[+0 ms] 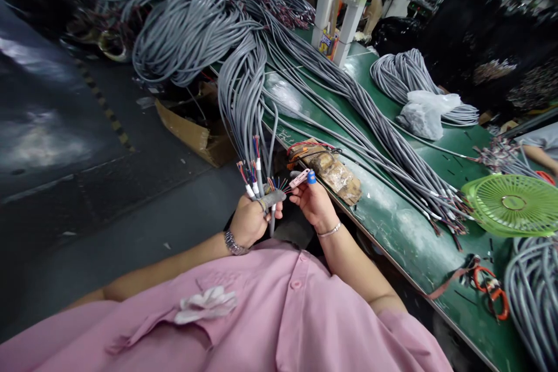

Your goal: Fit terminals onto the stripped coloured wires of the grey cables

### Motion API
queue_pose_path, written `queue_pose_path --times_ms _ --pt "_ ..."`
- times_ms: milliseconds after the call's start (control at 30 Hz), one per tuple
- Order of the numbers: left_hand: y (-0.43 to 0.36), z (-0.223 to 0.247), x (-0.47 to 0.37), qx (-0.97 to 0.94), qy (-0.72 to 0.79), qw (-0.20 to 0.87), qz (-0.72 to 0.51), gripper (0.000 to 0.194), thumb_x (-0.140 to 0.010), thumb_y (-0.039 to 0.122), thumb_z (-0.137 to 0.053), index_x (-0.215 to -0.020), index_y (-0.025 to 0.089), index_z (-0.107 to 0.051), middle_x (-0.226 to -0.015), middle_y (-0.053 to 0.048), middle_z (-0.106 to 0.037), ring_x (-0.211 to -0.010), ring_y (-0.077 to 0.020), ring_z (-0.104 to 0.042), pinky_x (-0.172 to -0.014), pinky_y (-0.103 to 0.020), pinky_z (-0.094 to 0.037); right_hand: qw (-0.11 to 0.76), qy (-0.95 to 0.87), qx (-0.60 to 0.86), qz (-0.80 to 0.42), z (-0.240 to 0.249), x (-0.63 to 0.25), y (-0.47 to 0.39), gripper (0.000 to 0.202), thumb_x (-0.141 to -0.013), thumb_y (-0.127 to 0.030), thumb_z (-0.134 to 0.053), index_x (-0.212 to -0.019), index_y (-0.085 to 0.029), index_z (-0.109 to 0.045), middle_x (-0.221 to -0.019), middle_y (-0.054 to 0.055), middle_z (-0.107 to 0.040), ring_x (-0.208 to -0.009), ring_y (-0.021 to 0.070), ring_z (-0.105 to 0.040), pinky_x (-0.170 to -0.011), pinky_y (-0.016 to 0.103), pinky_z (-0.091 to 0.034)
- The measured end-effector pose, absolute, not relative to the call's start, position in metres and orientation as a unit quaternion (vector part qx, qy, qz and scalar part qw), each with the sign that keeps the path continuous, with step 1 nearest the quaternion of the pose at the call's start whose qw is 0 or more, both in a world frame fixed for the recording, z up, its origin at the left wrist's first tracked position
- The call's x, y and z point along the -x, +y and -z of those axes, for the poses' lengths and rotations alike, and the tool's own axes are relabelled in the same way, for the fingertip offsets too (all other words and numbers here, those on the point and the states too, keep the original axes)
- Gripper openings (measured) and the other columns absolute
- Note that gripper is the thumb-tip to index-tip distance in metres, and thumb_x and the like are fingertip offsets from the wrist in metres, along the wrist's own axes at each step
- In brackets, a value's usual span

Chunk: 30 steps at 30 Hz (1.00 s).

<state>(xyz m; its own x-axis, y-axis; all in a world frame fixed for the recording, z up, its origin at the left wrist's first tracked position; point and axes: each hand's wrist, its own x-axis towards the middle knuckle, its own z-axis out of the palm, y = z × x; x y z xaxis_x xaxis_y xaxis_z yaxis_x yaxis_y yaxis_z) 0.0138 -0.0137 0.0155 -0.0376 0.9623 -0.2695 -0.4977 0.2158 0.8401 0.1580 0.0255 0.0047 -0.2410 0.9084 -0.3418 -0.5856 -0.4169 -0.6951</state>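
My left hand (249,222) is wrapped round several grey cables (260,177) whose ends show fanned coloured wires (244,173). A grey covering sits on one of its fingers. Close on its right, my right hand (314,203) pinches a small pale pink tool (300,178) beside the thin wires of one cable end. A blue wrap (311,176) is round a fingertip of that hand. The held cables hang from a large grey bundle (242,87) at the table's left edge.
The green table (392,226) bears long grey cables (370,122), a taped brown block (337,174), a green fan (514,203), orange-handled scissors (490,290) and a plastic bag (425,113). A cardboard box (192,133) stands on the floor. Another person's arm (540,157) shows at far right.
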Motion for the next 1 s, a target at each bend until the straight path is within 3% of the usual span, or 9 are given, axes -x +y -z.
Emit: queue_pose_path --times_ms 267,500,800,1000 --pt "-0.009 -0.015 -0.017 -0.272 0.447 0.631 -0.572 0.015 -0.066 0.024 -0.073 -0.07 0.013 -0.062 -0.052 0.0 -0.061 -0.04 -0.0093 -0.054 -0.035 -0.018 -0.028 0.517 -0.227 0.409 -0.717 -0.003 -0.157 0.024 0.041 -0.071 -0.057 -0.072 -0.082 -0.019 -0.063 -0.071 -0.002 -0.06 -0.056 0.0081 -0.051 -0.052 0.021 -0.049" --pt "-0.01 -0.016 -0.017 -0.287 0.443 0.631 -0.568 0.016 -0.066 0.025 -0.072 -0.067 0.014 -0.061 -0.052 0.0 -0.061 -0.041 -0.0105 -0.055 -0.035 -0.019 -0.027 0.621 -0.309 0.448 -0.564 0.009 -0.148 0.02 0.035 -0.079 -0.052 -0.066 -0.072 -0.019 -0.057 -0.057 -0.005 -0.053 -0.05 0.0072 -0.042 -0.052 0.021 -0.041" --pt "-0.009 -0.009 -0.018 -0.27 0.455 0.626 -0.573 0.018 -0.065 0.026 -0.074 -0.073 0.014 -0.063 -0.054 0.0 -0.063 -0.042 -0.0104 -0.056 -0.035 -0.019 -0.031 0.541 -0.229 0.367 -0.721 0.0 -0.149 0.026 0.043 -0.076 -0.061 -0.065 -0.09 -0.02 -0.066 -0.078 0.0 -0.063 -0.063 0.0094 -0.053 -0.061 0.022 -0.049" --pt "-0.01 -0.008 -0.018 -0.278 0.465 0.619 -0.568 0.022 -0.064 0.027 -0.076 -0.074 0.014 -0.062 -0.054 0.0 -0.064 -0.041 -0.0106 -0.056 -0.034 -0.018 -0.03 0.561 -0.211 0.376 -0.706 -0.001 -0.148 0.028 0.037 -0.077 -0.057 -0.067 -0.08 -0.02 -0.065 -0.072 -0.001 -0.062 -0.063 0.01 -0.052 -0.063 0.023 -0.047"
